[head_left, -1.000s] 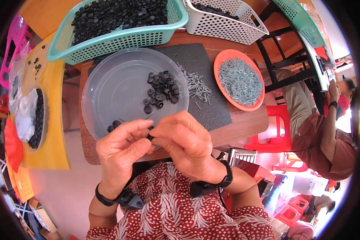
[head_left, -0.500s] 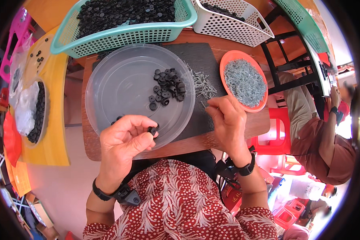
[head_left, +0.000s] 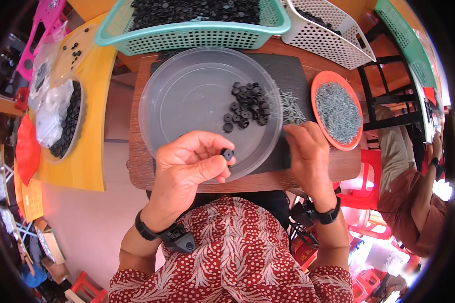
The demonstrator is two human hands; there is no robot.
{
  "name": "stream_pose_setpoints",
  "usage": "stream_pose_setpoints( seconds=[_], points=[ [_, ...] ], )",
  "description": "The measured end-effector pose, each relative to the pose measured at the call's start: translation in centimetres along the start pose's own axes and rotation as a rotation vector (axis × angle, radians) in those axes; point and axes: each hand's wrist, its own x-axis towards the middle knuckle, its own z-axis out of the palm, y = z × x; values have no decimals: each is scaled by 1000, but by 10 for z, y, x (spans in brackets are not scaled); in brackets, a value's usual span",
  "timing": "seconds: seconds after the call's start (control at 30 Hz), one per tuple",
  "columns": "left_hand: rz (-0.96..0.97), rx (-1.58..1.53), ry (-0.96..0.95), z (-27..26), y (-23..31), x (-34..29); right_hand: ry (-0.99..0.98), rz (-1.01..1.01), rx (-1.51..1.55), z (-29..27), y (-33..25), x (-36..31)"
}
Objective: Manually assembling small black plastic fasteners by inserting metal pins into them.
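1. At the far left, a yellow side board [head_left: 93, 126] is carrying a shallow dish of black round parts [head_left: 68, 121] and a clear plastic bag [head_left: 48, 108], well apart from both hands, seemingly as set-aside stock.
2. The left hand [head_left: 187, 164] is hovering over the near rim of the large clear round plastic tray [head_left: 187, 96], its fingers [head_left: 215, 151] clamped on a small black plastic washer [head_left: 228, 154], which is being held up off the tray, probably so it can be worked on freely.
3. A loose pile of matching black washers [head_left: 247, 106] is lying inside the tray's right half, kept near both hands.
4. The right hand [head_left: 306, 146] is resting on the dark mat [head_left: 293, 76], its fingers curled down by a scatter of thin grey metal pins [head_left: 290, 108]; whether they are closed on a pin I cannot tell.
5. An orange round plate heaped with grey pins [head_left: 337, 111] is sitting just right of that hand, an easy reach.
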Motion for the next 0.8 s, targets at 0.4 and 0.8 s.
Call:
stream_pose_setpoints(
  seconds=[0.4,0.8],
  points=[
    [-7,-22,-16,3,-3,-1,95,188,944,15,-80,12],
    [-51,-31,-13,3,-4,-6,165,45,879,27,-76,1]
  ],
)
